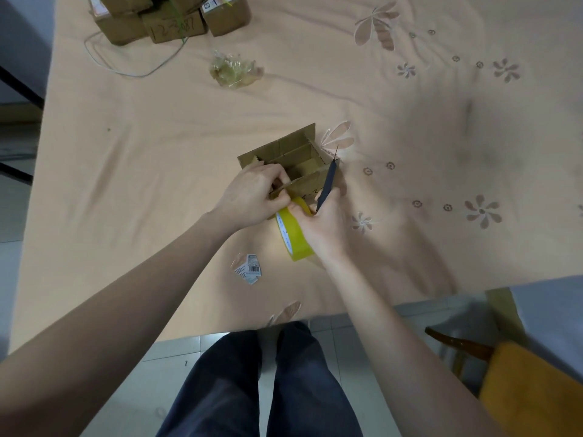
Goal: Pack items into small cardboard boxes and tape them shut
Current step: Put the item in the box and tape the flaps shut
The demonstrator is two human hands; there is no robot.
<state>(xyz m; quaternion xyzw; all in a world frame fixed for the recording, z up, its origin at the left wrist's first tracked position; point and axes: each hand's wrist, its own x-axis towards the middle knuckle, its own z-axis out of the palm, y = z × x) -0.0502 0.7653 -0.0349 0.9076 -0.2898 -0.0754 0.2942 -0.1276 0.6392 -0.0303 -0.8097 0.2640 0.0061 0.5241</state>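
Home bedroom, prob.: floral bedsheet point(410, 99) as work surface, tiled floor point(176, 367), wooden chair point(473, 345).

Peach flowered bedsheet point(157, 146) carries everything: open cardboard box point(293, 159) at centre, yellow tape roll point(291, 234) just at its six o'clock, barcode label point(250, 269) at seven, crumpled plastic point(235, 69) at twelve, stacked boxes point(170, 18) with white cord point(126, 66) at eleven.
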